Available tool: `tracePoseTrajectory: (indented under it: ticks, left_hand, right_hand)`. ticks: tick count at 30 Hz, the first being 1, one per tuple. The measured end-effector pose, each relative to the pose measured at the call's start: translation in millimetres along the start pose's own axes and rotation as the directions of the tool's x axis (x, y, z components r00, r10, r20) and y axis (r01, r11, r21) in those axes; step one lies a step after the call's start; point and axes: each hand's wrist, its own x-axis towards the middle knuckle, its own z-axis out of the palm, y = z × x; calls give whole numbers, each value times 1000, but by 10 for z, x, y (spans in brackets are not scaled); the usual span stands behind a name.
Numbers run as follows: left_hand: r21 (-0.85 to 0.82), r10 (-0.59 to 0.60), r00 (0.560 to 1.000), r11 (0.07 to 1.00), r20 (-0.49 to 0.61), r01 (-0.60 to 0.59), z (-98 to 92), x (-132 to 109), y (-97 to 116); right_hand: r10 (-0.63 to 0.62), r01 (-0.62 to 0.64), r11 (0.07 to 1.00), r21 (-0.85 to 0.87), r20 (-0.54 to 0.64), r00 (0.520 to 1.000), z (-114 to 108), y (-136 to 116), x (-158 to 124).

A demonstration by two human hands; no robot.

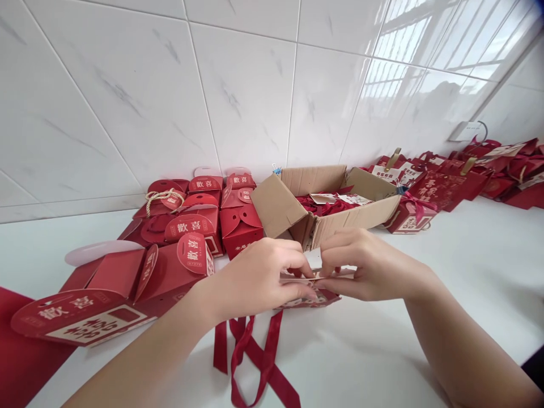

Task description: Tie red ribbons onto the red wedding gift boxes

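Note:
A small red patterned gift box (pixel 314 298) with pale inner flaps sits on the white table before me, partly covered by my fingers. My left hand (pixel 280 272) pinches its top edge from the left, thumb in front. On the right, my right hand (pixel 361 263) grips the same edge, thumb and fingers closed on the card. Both hands meet close together near the middle of the box top. Dark red ribbons (pixel 255 362) lie loosely on the table just below my left hand.
Several red gift boxes (pixel 172 266) crowd the left side. Behind my hands stands an open cardboard box (pixel 357 221) holding red ribbons and printed cards. More red bags and boxes (pixel 446 181) line the tiled wall (pixel 250 85) at the right.

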Motion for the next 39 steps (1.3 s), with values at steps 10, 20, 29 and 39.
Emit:
tracePoseTrajectory:
  ticks: [10, 20, 29, 39]
  left_hand:
    - [-86, -96, 991, 991, 94, 105, -128, -49, -28]
    - [-2, -122, 992, 993, -20, 122, -195, -31, -141]
    - [181, -106, 983, 974, -149, 133, -117, 21, -152]
    - [228, -116, 966, 959, -232, 170, -12, 71, -162]
  right_hand:
    - [-226, 232, 967, 108, -67, 972, 149, 20, 92]
    - [-65, 72, 995, 64, -106, 992, 261, 128, 141]
    - [216, -220, 970, -101, -52, 975, 100, 77, 87]
    - [691, -547, 660, -515, 129, 711, 188, -83, 61]
